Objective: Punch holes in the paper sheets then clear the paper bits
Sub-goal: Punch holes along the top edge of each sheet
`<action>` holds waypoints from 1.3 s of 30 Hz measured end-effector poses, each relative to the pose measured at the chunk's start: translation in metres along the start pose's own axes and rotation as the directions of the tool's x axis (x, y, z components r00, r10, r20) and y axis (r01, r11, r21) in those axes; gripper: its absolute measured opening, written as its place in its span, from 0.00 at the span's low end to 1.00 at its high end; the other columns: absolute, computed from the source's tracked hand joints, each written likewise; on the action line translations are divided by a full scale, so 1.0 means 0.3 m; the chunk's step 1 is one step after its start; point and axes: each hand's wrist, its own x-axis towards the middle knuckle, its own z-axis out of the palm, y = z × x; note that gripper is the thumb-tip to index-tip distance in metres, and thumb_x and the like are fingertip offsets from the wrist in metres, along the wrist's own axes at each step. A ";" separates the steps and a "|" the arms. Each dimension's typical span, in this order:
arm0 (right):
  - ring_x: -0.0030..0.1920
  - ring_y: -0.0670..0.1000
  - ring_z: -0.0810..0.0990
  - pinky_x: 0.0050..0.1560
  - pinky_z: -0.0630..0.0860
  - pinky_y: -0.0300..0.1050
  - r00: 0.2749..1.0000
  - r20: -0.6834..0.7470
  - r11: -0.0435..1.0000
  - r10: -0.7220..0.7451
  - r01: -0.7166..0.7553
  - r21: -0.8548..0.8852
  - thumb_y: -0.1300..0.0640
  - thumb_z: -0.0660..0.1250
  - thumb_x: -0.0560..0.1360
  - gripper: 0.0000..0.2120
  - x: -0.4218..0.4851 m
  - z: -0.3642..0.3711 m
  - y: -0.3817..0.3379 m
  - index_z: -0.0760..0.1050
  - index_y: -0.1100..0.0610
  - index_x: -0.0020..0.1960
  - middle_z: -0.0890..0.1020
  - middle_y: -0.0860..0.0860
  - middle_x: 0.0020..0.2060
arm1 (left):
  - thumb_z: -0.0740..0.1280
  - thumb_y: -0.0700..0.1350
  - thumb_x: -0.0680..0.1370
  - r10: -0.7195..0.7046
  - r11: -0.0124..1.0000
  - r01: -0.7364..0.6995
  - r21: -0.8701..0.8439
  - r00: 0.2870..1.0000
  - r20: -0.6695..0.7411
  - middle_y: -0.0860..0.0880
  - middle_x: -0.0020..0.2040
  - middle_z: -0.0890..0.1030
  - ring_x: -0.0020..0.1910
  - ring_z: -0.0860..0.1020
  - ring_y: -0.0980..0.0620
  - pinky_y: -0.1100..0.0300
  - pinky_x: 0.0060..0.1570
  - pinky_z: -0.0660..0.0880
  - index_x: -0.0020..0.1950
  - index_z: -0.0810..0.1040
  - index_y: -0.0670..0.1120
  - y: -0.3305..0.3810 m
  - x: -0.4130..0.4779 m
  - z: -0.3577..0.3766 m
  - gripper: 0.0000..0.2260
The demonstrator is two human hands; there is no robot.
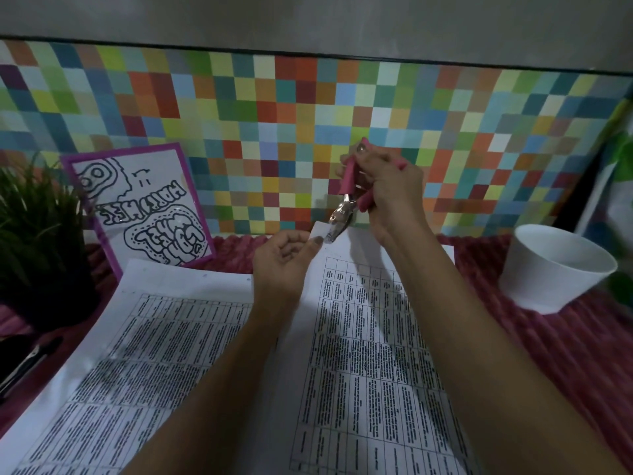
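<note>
Hole punch set on the far corner of a printed sheet

The right hand (387,186) has its fingers curled round the pink handles of the hole punch (342,209); the metal head, just below those fingers, sits over the far corner of a printed paper sheet (363,337); the left hand (284,258) pinches that same corner between thumb and forefinger, right beside the punch head; the sheet runs back under both forearms; left of the left fingers lies a second sheet (154,337) with small holes near its far edge; well right of the right fingers a white bowl (555,269) stands on the pink-covered table (548,354); far left, a potted plant (34,217) and a purple-framed drawing (144,207).
</note>
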 end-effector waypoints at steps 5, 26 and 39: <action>0.32 0.56 0.78 0.33 0.75 0.47 0.999 -0.012 0.999 -0.042 0.042 -0.024 0.65 0.66 0.77 0.07 0.028 -0.044 -0.048 0.76 0.63 0.55 0.80 0.61 0.38 | 0.72 0.38 0.76 -0.018 1.000 0.018 0.006 1.000 -0.001 0.49 0.35 0.81 0.35 0.78 0.59 0.68 0.39 0.75 0.44 0.79 0.40 0.009 -0.003 0.006 0.03; 0.30 0.53 0.73 0.32 0.72 0.43 0.993 -0.017 0.990 0.117 -0.115 0.086 0.58 0.61 0.79 0.07 0.066 -0.189 -0.059 0.71 0.61 0.46 0.76 0.56 0.33 | 0.62 0.32 0.80 -0.048 0.997 0.056 -0.055 0.989 0.143 0.48 0.37 0.83 0.42 0.84 0.55 0.61 0.47 0.81 0.63 0.75 0.35 0.068 -0.016 0.015 0.11; 0.27 0.53 0.72 0.29 0.69 0.41 0.993 -0.052 0.989 0.109 -0.103 0.105 0.61 0.61 0.78 0.09 0.063 -0.171 -0.052 0.73 0.61 0.40 0.77 0.55 0.28 | 0.63 0.34 0.80 -0.112 0.991 0.120 -0.051 0.984 0.139 0.43 0.47 0.85 0.45 0.84 0.48 0.58 0.44 0.81 0.57 0.79 0.35 0.043 -0.003 0.005 0.08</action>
